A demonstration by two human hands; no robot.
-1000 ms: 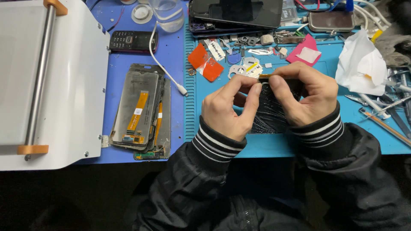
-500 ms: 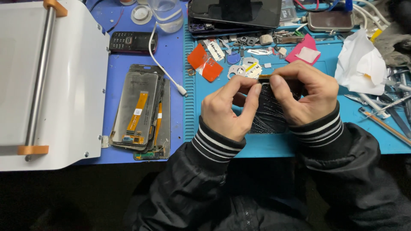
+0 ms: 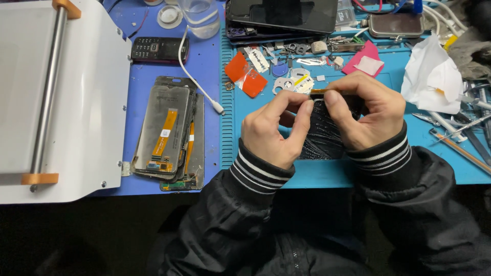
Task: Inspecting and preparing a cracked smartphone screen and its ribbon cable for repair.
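From left to right I see: a white machine (image 3: 56,102); a stack of phone screens (image 3: 171,135) on the blue mat (image 3: 209,148); my left hand (image 3: 273,130) and right hand (image 3: 365,115), thumbs and fingers pinched on the top edge of a dark phone panel (image 3: 322,135) held just above the teal mat (image 3: 317,176); crumpled white paper (image 3: 432,76) beyond.

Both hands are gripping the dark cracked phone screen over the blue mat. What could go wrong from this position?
The cracked screen looks splintered, so the left hand or right hand could be cut. Bending it may break it further. Fragments could also fall among the small parts on the blue mat and be hard to find.
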